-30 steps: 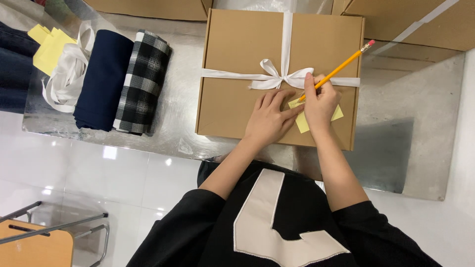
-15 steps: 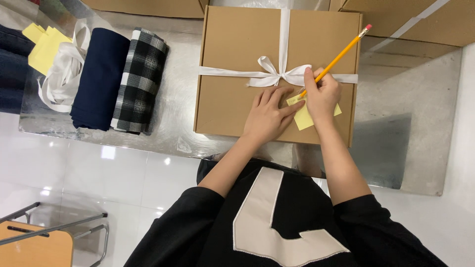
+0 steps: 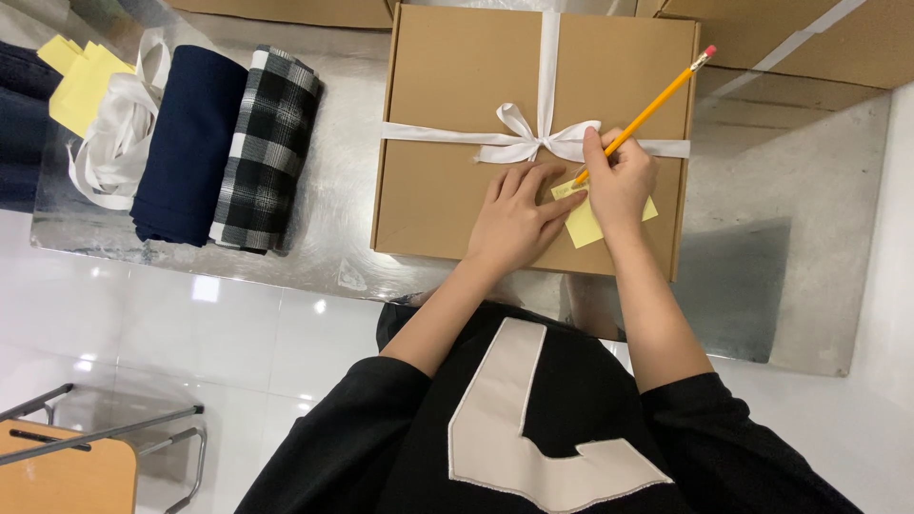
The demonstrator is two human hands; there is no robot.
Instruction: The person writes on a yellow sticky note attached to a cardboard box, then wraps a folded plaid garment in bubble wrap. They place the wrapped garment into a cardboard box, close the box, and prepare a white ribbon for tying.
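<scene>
Since the earlier frames little has shifted: both hands stay on the lid of the brown cardboard box (image 3: pixel 457 124), and the pencil's tip has kept to the yellow sticky note (image 3: pixel 587 221). The right hand (image 3: pixel 621 181) pinches the orange pencil (image 3: pixel 647 112) between thumb and fingers, its tip on the note's left edge and its pink eraser end pointing far and right. The left hand (image 3: pixel 514 221) lies flat with fingers spread, its fingertips touching the note, just near of the white ribbon bow (image 3: pixel 533 143) tied across the box. The box sits on a shiny metal table (image 3: pixel 343 257). Well to the left lie a rolled plaid cloth (image 3: pixel 267 152), a navy cloth (image 3: pixel 186 143), loose white ribbon (image 3: pixel 114 143) and yellow paper sheets (image 3: pixel 81 81)
</scene>
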